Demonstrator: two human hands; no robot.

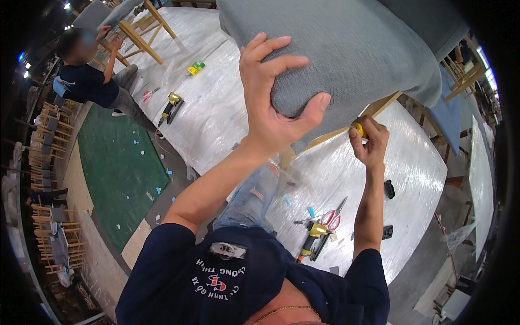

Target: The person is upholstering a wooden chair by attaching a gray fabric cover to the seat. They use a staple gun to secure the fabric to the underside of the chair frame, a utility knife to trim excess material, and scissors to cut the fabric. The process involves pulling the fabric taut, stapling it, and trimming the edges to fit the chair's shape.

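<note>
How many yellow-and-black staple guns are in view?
2. One staple gun lies upper left; the other staple gun lies lower, right of centre. More could be hidden behind the grey upholstered piece.

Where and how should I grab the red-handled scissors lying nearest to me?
Probably take the scissors by their red handles, coming from your right: the blades point away from you, and the yellow-and-black power tool crowds the handles on the left.

The left grip [262,108] cups a grey upholstered piece [352,59]; the right grip [371,145] (beside a wooden rail [382,104]) pinches a yellow object [358,129].
</note>
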